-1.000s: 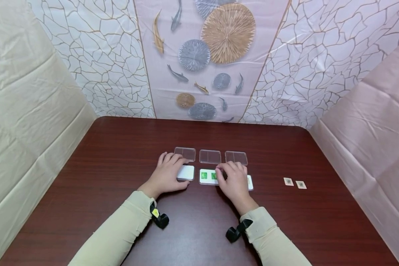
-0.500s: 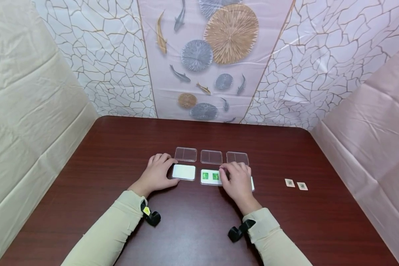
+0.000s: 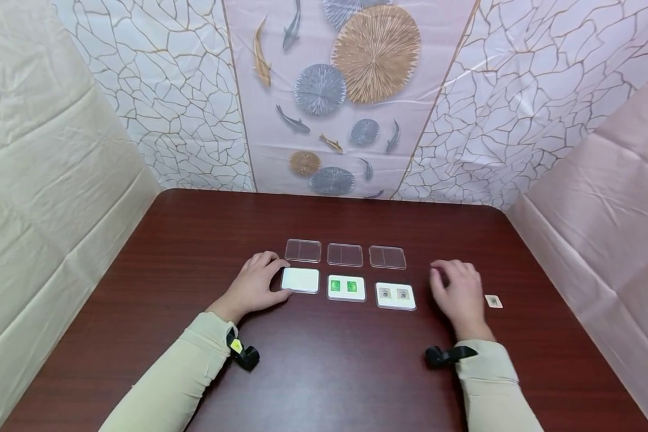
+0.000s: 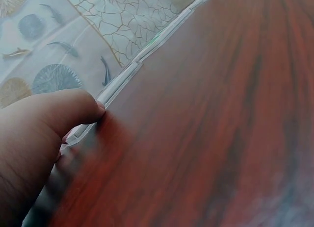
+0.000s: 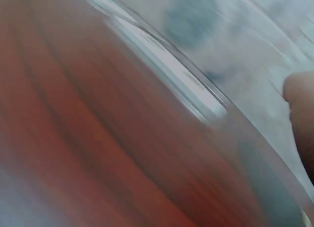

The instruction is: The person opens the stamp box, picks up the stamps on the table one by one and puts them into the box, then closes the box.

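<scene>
Left hand [image 3: 251,285] holds the plain white case [image 3: 302,281] by its left end

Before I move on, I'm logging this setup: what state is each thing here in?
Blank white case: flat, its edge touched by the left hand
Green-marked case: flat, untouched
Grey-marked case: flat, untouched
Clear plastic pieces: flat, apart
Small printed square: flat
Right hand: whether it holds anything is unclear

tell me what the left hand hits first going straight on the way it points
The blank white case, which the left hand seems to touch; beyond that, probably the leftmost clear tray, though depth is unclear.
</scene>
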Demonstrator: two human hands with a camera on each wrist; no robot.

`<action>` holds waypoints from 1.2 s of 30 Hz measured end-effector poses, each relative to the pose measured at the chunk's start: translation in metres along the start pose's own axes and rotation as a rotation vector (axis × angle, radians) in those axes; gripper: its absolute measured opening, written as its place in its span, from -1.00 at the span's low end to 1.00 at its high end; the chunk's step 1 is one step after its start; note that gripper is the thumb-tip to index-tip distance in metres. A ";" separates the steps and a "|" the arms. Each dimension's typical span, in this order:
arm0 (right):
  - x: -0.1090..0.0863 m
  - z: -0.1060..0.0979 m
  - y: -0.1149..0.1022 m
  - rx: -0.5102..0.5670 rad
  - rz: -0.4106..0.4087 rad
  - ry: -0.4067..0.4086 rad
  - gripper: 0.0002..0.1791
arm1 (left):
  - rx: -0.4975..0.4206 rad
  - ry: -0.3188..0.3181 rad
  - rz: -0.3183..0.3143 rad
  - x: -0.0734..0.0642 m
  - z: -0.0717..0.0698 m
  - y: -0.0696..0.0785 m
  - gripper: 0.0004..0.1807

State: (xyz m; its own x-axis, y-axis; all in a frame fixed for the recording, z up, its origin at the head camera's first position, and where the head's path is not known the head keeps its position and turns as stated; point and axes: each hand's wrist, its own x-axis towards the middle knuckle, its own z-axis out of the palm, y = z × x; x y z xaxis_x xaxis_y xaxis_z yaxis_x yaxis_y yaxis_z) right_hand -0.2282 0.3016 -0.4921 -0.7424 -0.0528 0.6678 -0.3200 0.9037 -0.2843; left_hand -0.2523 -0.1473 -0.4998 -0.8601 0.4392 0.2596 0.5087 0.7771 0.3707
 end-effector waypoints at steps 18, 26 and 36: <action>-0.035 -0.064 0.078 -0.104 0.131 -0.283 -0.74 | -0.009 -0.011 -0.002 0.000 0.001 0.001 -0.37; -0.033 -0.059 0.074 -0.137 0.115 -0.235 -0.84 | -0.010 -0.011 0.005 0.000 -0.001 0.001 -0.37; -0.030 -0.057 0.070 -0.153 0.115 -0.241 -0.86 | -0.011 -0.004 0.013 0.000 0.000 0.001 -0.38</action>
State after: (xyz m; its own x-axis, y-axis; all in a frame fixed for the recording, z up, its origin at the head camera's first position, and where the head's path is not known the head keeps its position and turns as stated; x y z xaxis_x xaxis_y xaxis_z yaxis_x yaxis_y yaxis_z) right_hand -0.1948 0.3902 -0.4927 -0.8927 -0.0297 0.4497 -0.1476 0.9620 -0.2296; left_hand -0.2516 -0.1467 -0.4991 -0.8535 0.4513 0.2605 0.5203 0.7663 0.3770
